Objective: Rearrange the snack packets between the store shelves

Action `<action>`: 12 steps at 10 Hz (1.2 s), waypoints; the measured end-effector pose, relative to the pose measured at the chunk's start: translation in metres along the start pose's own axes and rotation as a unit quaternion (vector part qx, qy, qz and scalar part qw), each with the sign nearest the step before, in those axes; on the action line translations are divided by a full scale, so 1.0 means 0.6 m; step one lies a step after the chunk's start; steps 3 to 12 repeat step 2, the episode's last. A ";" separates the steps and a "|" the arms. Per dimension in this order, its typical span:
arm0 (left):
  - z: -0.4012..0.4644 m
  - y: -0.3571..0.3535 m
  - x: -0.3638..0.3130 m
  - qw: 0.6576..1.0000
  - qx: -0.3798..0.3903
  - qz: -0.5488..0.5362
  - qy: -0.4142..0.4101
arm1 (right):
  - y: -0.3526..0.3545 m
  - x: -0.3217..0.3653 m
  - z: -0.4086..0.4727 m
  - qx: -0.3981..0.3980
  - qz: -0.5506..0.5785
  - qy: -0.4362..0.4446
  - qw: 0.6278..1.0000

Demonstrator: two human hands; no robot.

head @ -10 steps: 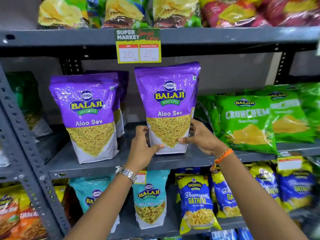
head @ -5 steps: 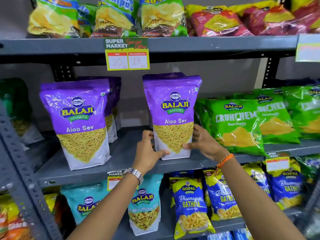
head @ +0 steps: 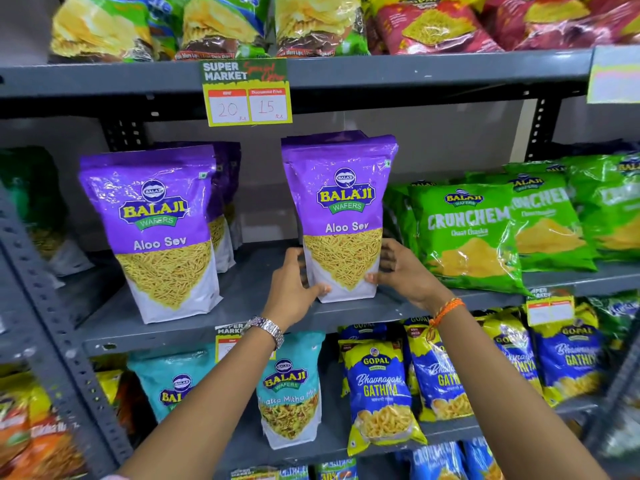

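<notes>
A purple Aloo Sev packet stands upright on the grey middle shelf, with another purple packet right behind it. My left hand grips its lower left edge and my right hand presses its lower right edge. A second row of purple Aloo Sev packets stands to the left on the same shelf, apart from the held one.
Green Crunchem bags lean just right of my right hand. Chip bags and red packets fill the top shelf above a price tag. Teal Balaji pouches and blue Gathiya bags sit below.
The held Aloo Sev packet has gone back from the shelf's front edge to stand deeper on the shelf, against the packet behind. Both hands stay on its lower edges.
</notes>
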State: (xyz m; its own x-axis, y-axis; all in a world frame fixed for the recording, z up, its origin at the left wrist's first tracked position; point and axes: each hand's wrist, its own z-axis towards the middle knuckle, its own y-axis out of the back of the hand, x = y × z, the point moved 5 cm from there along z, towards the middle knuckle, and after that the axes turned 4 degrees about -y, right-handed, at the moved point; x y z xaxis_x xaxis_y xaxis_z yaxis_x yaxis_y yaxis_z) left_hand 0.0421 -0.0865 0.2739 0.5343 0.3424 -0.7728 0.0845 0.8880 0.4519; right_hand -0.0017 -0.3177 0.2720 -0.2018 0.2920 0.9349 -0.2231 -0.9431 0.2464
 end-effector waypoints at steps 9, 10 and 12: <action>-0.012 0.001 -0.014 1.000 -0.004 0.000 -0.010 | -0.003 0.008 -0.006 -0.020 -0.009 -0.002 1.000; -0.012 0.001 -0.014 1.000 -0.004 0.000 -0.010 | -0.003 0.008 -0.006 -0.020 -0.009 -0.002 1.000; -0.012 0.001 -0.014 1.000 -0.004 0.000 -0.010 | -0.003 0.008 -0.006 -0.020 -0.009 -0.002 1.000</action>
